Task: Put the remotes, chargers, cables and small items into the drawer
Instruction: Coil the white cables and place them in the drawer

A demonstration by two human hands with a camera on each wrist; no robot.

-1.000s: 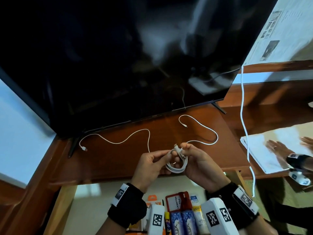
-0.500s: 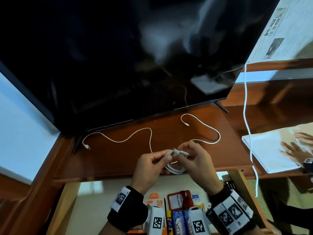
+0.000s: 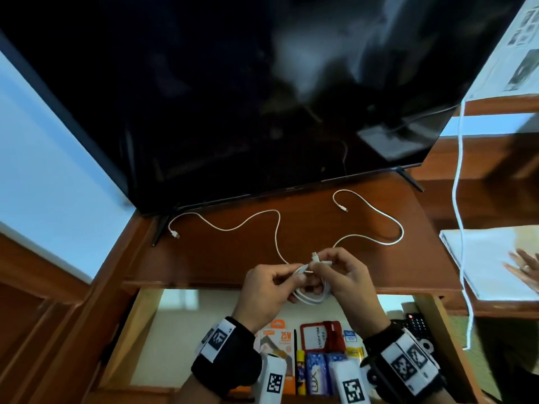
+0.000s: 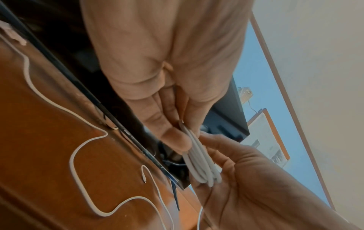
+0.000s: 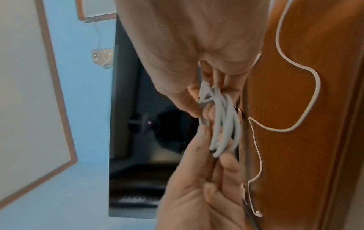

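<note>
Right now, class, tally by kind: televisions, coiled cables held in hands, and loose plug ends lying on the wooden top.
Television: 1
Coiled cable, in left hand and right hand: 1
Loose plug ends on wooden top: 2
Total: 4

Both hands meet above the front edge of the brown wooden cabinet top (image 3: 221, 258), the left hand (image 3: 267, 290) and right hand (image 3: 347, 282) pinching a coiled white cable (image 3: 310, 298) between them. Behind them two loose white cables (image 3: 250, 221) lie on that top, one left, one right, with the big black flat television (image 3: 233, 97) standing at the back. Below the hands the open wooden drawer (image 3: 137, 325) holds small boxes and packets (image 3: 280, 342).
</note>
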